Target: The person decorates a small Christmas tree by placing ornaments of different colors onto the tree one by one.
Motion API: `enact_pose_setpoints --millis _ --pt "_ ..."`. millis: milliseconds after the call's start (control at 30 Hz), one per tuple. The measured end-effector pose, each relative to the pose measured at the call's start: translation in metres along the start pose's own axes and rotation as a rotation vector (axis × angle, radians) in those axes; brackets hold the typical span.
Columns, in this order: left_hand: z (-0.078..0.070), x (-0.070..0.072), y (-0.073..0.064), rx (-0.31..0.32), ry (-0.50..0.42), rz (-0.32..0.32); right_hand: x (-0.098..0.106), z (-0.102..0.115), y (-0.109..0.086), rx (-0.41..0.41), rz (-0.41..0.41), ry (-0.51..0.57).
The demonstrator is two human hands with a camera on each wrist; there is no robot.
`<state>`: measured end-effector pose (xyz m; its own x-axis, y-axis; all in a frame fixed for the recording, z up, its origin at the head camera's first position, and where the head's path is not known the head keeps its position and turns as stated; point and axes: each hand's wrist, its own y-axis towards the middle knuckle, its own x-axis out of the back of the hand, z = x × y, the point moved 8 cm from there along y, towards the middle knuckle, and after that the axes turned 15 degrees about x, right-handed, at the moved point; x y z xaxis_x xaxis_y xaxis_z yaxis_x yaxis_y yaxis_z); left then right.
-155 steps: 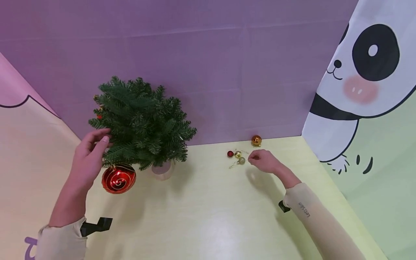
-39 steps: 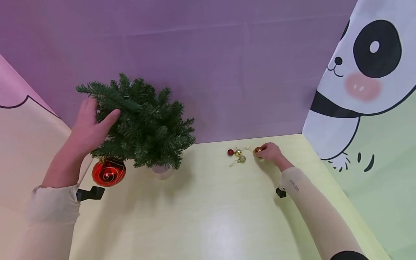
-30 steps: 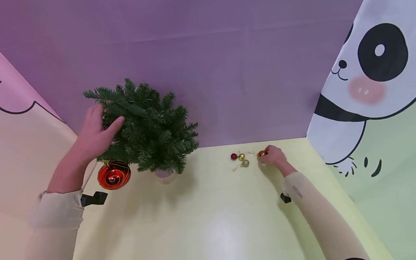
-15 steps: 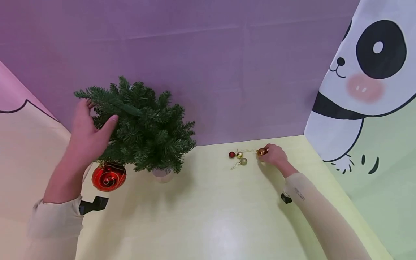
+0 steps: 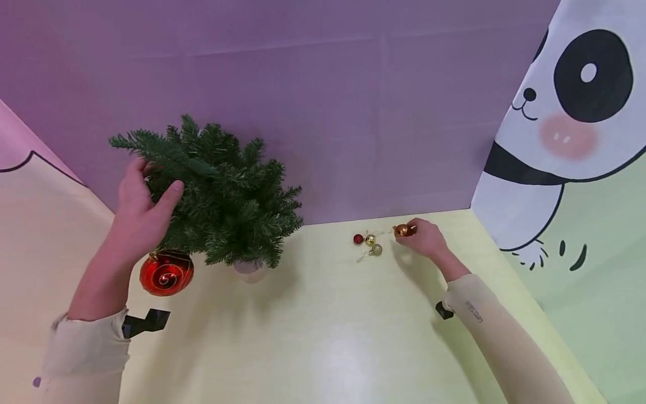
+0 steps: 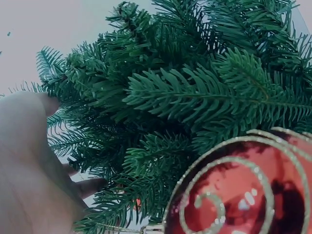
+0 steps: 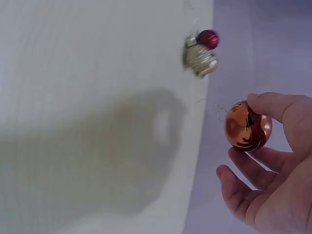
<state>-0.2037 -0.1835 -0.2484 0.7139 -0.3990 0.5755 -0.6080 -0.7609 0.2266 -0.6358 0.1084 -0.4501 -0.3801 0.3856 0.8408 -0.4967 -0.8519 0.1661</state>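
My right hand (image 5: 425, 240) pinches a shiny copper-coloured Christmas bauble (image 7: 247, 126) between thumb and fingertips, above the table in the right wrist view. A thin gold hanging loop sticks out from the bauble. At the left of a small artificial Christmas tree (image 5: 229, 202), my left hand (image 5: 141, 210) reaches into the green branches (image 6: 185, 95). Its thumb lies apart from the fingers, whose tips are partly hidden by the foliage. Below that hand hangs a large red bauble (image 5: 166, 274) with gold glitter swirls, close to the camera in the left wrist view.
Left of my right hand lie a small dark red bauble (image 5: 358, 239), a shiny gold bauble (image 5: 370, 239) and a glittery gold bauble (image 5: 376, 249) with loops. The tree's pale pot (image 5: 250, 272) stands on the light table (image 5: 323, 331). A purple backdrop (image 5: 343, 112) rises behind.
My right hand has moved from beside the small baubles to the copper bauble, taken hold of it and raised it. My left hand has gone further up into the branches, and one branch now sticks out leftward.
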Motion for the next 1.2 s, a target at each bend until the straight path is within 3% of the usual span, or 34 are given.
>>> enact_pose_setpoints --millis 167,433,700,1200 --pt "0.004 -0.001 0.000 0.000 0.062 0.000 0.005 0.019 -0.005 0.060 -0.004 0.054" --pt "0.003 -0.003 -0.001 -0.006 0.067 -0.009 0.013 0.033 -0.012 0.096 0.036 0.105" --pt "-0.003 -0.001 -0.001 -0.093 0.063 -0.052 0.018 0.055 -0.013 0.150 0.068 0.173" --pt "0.001 -0.003 -0.001 -0.067 0.076 -0.047 0.024 0.097 -0.020 0.274 0.147 0.249"
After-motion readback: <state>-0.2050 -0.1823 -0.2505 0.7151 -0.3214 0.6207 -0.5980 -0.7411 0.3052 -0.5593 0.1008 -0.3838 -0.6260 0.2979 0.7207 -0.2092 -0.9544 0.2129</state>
